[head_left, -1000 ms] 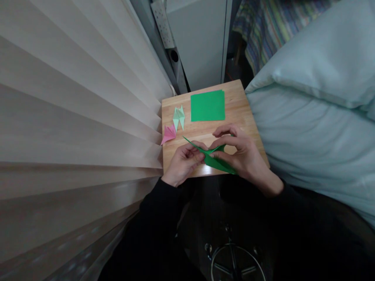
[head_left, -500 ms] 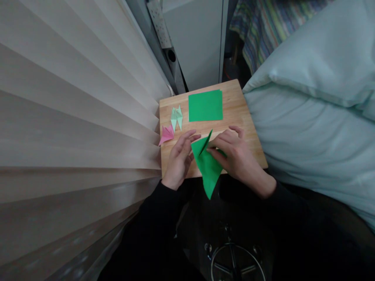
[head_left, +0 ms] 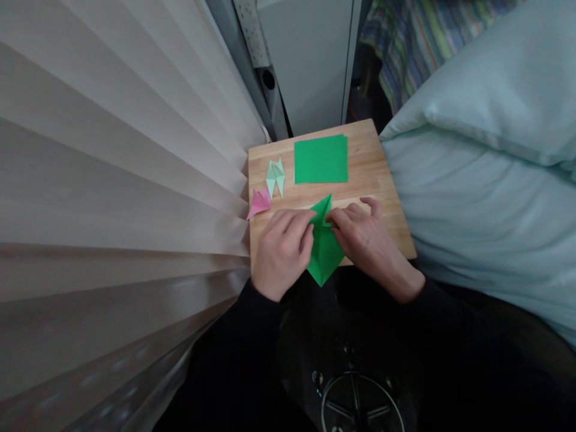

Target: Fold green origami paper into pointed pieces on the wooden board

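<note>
A folded sheet of green origami paper (head_left: 323, 257) hangs partly over the near edge of the small wooden table, its lower corner pointing toward me. My left hand (head_left: 283, 249) pinches its left side, fingers curled over the edge. On the opposite side my right hand (head_left: 362, 237) grips the paper between thumb and forefinger, with the little finger raised. Creases run across the middle of the paper, and its upper tip points away from me. The fingers hide both side corners.
Flat green paper (head_left: 321, 159) lies stacked on the wooden table (head_left: 369, 156). To its left are pale green folded paper pieces (head_left: 275, 176) and a pink folded piece (head_left: 260, 203). A pleated curtain (head_left: 135, 180) borders the left, bedding (head_left: 468, 198) the right.
My left hand has turned over and closed on the paper's left side. The green paper has opened out, its raised flap now spread between both hands.
</note>
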The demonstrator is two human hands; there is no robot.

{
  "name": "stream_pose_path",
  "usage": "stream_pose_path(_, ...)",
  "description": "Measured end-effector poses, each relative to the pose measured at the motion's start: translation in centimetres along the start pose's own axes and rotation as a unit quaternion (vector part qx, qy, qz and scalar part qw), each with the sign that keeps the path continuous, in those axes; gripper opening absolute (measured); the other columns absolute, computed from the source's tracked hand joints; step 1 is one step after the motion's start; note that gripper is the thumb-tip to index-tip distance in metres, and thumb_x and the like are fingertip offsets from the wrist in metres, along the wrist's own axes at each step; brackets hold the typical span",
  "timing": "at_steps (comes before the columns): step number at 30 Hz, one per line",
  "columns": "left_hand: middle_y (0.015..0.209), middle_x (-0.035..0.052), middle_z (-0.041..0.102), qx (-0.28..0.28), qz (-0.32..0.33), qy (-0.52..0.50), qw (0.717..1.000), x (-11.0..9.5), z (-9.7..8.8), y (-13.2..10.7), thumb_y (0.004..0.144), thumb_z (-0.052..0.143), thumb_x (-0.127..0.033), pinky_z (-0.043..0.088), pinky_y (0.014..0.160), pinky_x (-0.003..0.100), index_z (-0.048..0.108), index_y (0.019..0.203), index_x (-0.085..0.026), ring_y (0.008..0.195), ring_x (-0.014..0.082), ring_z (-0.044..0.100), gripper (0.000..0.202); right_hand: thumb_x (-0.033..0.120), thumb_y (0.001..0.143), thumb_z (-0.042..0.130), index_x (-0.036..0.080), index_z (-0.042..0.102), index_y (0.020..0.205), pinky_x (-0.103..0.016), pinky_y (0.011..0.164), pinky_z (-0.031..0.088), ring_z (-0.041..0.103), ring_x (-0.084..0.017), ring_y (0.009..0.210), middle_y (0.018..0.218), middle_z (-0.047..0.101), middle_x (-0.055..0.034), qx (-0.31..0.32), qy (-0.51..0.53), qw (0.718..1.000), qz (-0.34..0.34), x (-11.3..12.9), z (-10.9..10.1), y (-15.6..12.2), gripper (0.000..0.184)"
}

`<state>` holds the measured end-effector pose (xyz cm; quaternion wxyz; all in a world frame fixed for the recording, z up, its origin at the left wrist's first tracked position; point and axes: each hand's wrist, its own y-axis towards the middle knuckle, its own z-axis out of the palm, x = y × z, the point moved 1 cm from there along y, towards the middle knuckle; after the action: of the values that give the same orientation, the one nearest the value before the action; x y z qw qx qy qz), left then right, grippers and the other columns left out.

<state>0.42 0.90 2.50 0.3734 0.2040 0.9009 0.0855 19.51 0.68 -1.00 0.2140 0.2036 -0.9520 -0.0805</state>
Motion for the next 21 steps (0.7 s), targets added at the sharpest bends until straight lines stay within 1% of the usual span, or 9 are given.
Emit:
stream_pose_path(2,0.110,0.0109,0.076,0.084,-0.035,0.016,0.996,0.4,1.1,-0.2,0.087,0.068,-0.011,0.055,0.100,0.049,0.073,0.114,-0.021,0.107,0.0309,0.069,0.029,0.008,0.097,0.048,0.020,0.064,0.106,-0.051,0.110,0.028,0.064,-0.025,0.091,0.092,0.077,-0.0070,-0.007,0.016,1.000,-0.006,0.2,0.1,0.0,0.022)
stream_pose_path(4,0.111,0.0134,0.077,0.115,-0.079,0.008,0.990,0.8,1.9,-0.4,0.084,0.073,-0.012,0.056,0.097,0.052,0.072,0.117,-0.019,0.105,0.0331,0.071,0.033,0.009,0.098,0.048,0.020,0.062,0.106,-0.052,0.112,0.027,0.065,-0.025,0.093,0.093,0.077,-0.0069,-0.011,0.033,0.999,-0.019,0.4,0.0,0.0,0.020)
stream_pose_path(7,0.110,0.0108,0.078,0.097,-0.111,-0.054,0.988,1.1,2.4,-0.4,0.084,0.074,-0.012,0.056,0.098,0.051,0.071,0.118,-0.022,0.103,0.0312,0.073,0.036,0.009,0.098,0.050,0.022,0.061,0.105,-0.052,0.114,0.025,0.066,-0.024,0.094,0.093,0.078,-0.0052,-0.008,0.055,0.998,-0.038,0.6,0.0,-0.1,0.019)
stream_pose_path(10,0.103,0.0068,0.079,0.087,-0.113,-0.100,0.985,1.0,2.5,-0.4,0.082,0.071,-0.006,0.057,0.095,0.046,0.072,0.114,-0.024,0.097,0.0284,0.075,0.036,0.009,0.097,0.051,0.023,0.061,0.108,-0.053,0.116,0.024,0.066,-0.024,0.096,0.095,0.078,-0.0043,-0.008,0.068,0.996,-0.049,0.8,0.1,-0.1,0.021)
stream_pose_path(12,0.099,0.0061,0.079,0.104,-0.110,-0.086,0.985,1.0,2.6,-0.4,0.083,0.068,-0.004,0.057,0.092,0.045,0.072,0.109,-0.024,0.093,0.0280,0.075,0.033,0.009,0.096,0.052,0.024,0.062,0.108,-0.053,0.116,0.023,0.066,-0.024,0.096,0.095,0.078,-0.0040,-0.005,0.073,0.996,-0.049,0.9,0.1,-0.2,0.021)
stream_pose_path(14,0.094,0.0061,0.079,0.119,-0.110,-0.062,0.985,1.2,2.6,-0.4,0.083,0.065,-0.004,0.057,0.089,0.045,0.073,0.102,-0.023,0.089,0.0284,0.074,0.028,0.009,0.096,0.052,0.024,0.062,0.103,-0.053,0.116,0.023,0.066,-0.024,0.095,0.092,0.077,-0.0034,0.001,0.080,0.996,-0.044,1.0,0.1,-0.2,0.019)
stream_pose_path(16,0.088,0.0059,0.078,0.122,-0.109,-0.053,0.985,1.5,2.5,-0.4,0.084,0.065,-0.005,0.057,0.086,0.043,0.074,0.097,-0.023,0.085,0.0282,0.073,0.024,0.009,0.095,0.055,0.023,0.062,0.100,-0.053,0.115,0.024,0.066,-0.025,0.099,0.094,0.077,-0.0038,0.004,0.090,0.995,-0.035,0.9,0.1,-0.1,0.017)
stream_pose_path(18,0.085,0.0046,0.077,0.121,-0.094,-0.054,0.987,1.8,2.3,-0.4,0.084,0.064,-0.005,0.055,0.083,0.040,0.075,0.093,-0.024,0.082,0.0266,0.072,0.024,0.014,0.094,0.060,0.023,0.064,0.105,-0.054,0.113,0.028,0.065,-0.028,0.109,0.108,0.076,-0.0072,-0.006,0.101,0.995,-0.018,0.5,-0.1,-0.2,0.016)
stream_pose_path(21,0.084,0.0035,0.076,0.126,-0.070,-0.046,0.989,2.2,1.8,-0.4,0.085,0.062,-0.006,0.053,0.082,0.037,0.078,0.092,-0.025,0.081,0.0245,0.070,0.026,0.023,0.091,0.069,0.024,0.067,0.113,-0.054,0.107,0.034,0.060,-0.034,0.125,0.132,0.068,-0.0126,-0.019,0.120,0.993,0.009,-0.5,-0.1,-0.3,0.022)
